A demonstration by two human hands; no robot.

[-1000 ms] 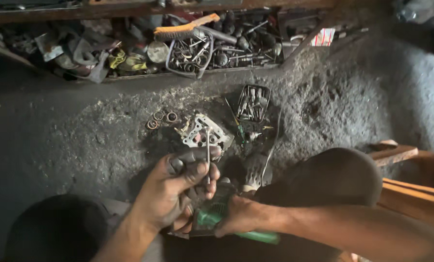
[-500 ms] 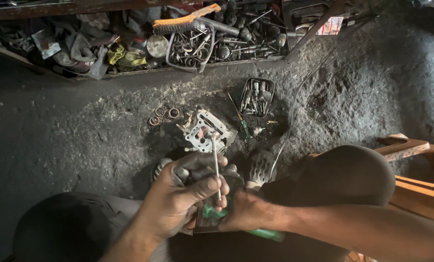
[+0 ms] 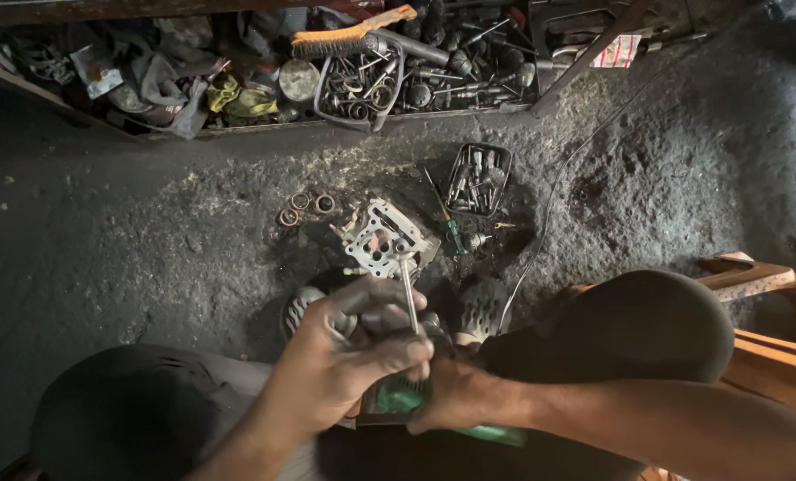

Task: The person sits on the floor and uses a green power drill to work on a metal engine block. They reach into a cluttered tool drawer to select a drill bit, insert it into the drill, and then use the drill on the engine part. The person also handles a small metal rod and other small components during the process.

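My left hand (image 3: 349, 361) is closed on a thin metal rod with a small head (image 3: 408, 289), held upright above my lap. My right hand (image 3: 456, 396) grips a green object (image 3: 407, 396) just beneath the rod, partly hidden by both hands. A pale metal engine part with round holes (image 3: 382, 239) lies on the dirty floor just beyond my hands. My dark-trousered knees frame the hands left and right.
Three rusty rings (image 3: 302, 207) lie left of the engine part. A small black tray of bits (image 3: 478, 178) and a green-handled screwdriver (image 3: 447, 223) sit to its right. A long tray of tools with a wire brush (image 3: 353, 36) runs along the top. Wooden planks (image 3: 754, 276) at right.
The view has tilted down, so the floor items sit lower in the picture. My left hand has shifted its fingers on the rod, which stands more upright. The right hand stays on the green object.
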